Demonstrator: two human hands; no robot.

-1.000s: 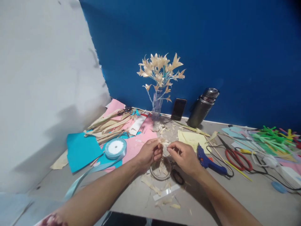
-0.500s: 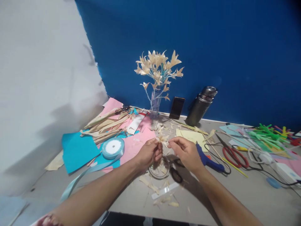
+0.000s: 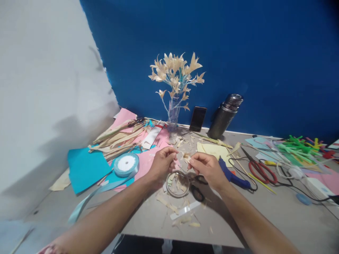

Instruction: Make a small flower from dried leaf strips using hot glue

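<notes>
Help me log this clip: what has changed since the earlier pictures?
The left hand has let go of the small flower and drawn left; the right hand now pinches it. The vase, ribbon roll and glue gun stayed put.

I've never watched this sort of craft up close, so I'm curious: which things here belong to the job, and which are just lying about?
Belonging, it seems:
pale petal-like piece, pinched in the right hand
pale dry strips, probably
blue glue gun, probably

Apparently just lying or standing about:
black phone
dark flask
</notes>
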